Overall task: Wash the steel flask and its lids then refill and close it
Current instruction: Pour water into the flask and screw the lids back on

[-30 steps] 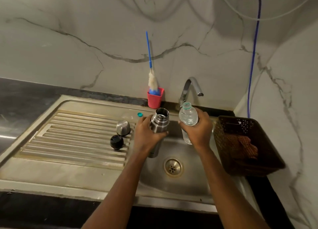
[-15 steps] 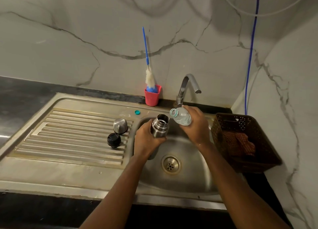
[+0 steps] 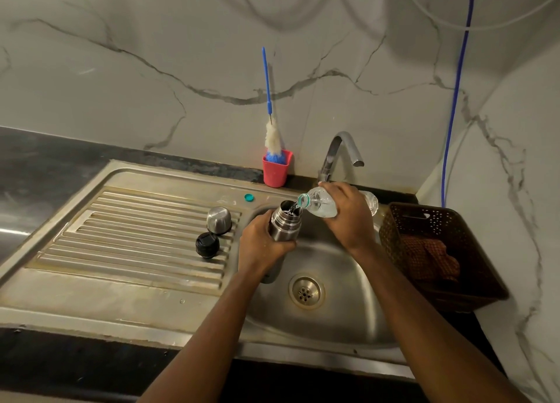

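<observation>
My left hand (image 3: 261, 241) grips the open steel flask (image 3: 285, 221) upright over the sink basin (image 3: 357, 287). My right hand (image 3: 348, 217) holds a clear plastic water bottle (image 3: 321, 205) tipped nearly flat, its mouth at the flask's rim, and water runs into the flask. On the ribbed drainboard (image 3: 136, 236) to the left stand the steel cup lid (image 3: 218, 220) and, just in front of it, the black stopper lid (image 3: 207, 244). The bottle's small teal cap (image 3: 248, 197) lies on the sink's back ledge.
A red cup (image 3: 276, 170) with a blue-handled bottle brush (image 3: 268, 99) stands against the marble wall. The tap (image 3: 339, 154) arches behind my right hand. A brown perforated basket (image 3: 436, 251) holding a cloth sits right of the basin. The drain (image 3: 306, 291) is below my hands.
My right hand tipped the bottle from upright to nearly horizontal and brought its mouth to the flask's rim; water now pours in. My left hand kept holding the flask.
</observation>
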